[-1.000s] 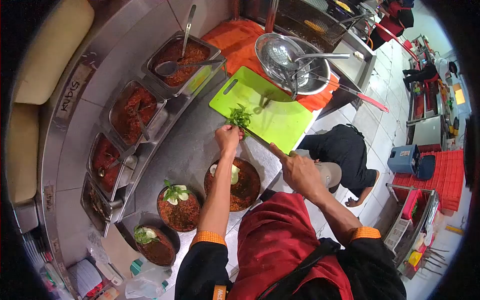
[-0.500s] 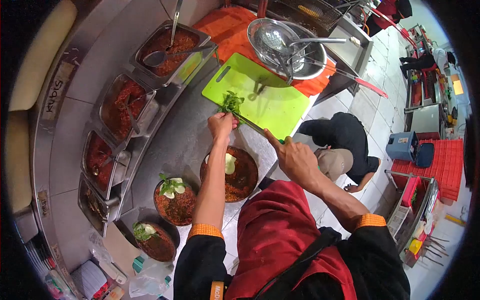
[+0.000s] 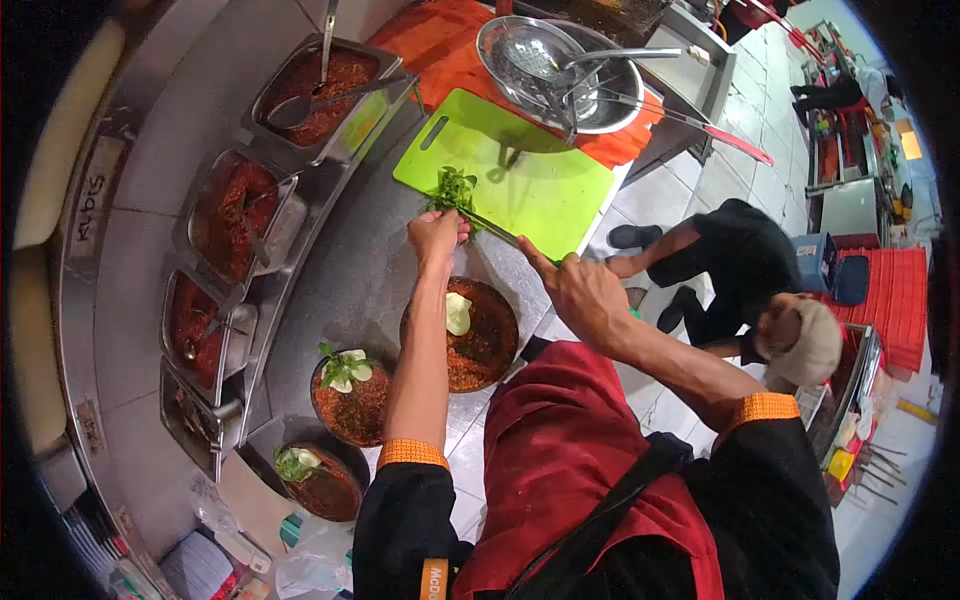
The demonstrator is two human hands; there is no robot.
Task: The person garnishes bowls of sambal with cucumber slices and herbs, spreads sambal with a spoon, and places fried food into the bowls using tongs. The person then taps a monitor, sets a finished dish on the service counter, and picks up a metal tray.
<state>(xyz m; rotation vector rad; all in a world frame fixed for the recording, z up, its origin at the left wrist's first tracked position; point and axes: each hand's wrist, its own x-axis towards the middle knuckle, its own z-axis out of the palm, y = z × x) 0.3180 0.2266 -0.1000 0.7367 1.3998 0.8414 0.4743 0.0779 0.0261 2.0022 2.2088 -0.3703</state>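
Observation:
My left hand [image 3: 437,236] pinches the stems of a bunch of leafy green herbs [image 3: 455,188] at the near left edge of the lime-green cutting board [image 3: 530,190]. My right hand [image 3: 590,302] is wrapped round a knife [image 3: 492,227], its index finger stretched along the top. The blade runs toward my left fingers and meets the herbs by the stems; the handle is mostly hidden in my palm. Below my left forearm lies a dark round dish of red sambal [image 3: 490,345] with pale slices on it. Two similar dishes [image 3: 352,412] [image 3: 322,490] carry sambal, pale slices and green leaves.
Metal pans of red sambal [image 3: 325,85] with spoons line the left side. Beyond the board, a steel bowl [image 3: 615,115] with strainers rests on orange cloth [image 3: 440,50]. A co-worker in black [image 3: 735,250] bends low on the right, near red crates [image 3: 885,310].
The co-worker has shifted to the right and turned. My view has moved slightly; my hands keep their hold on the herbs and the knife.

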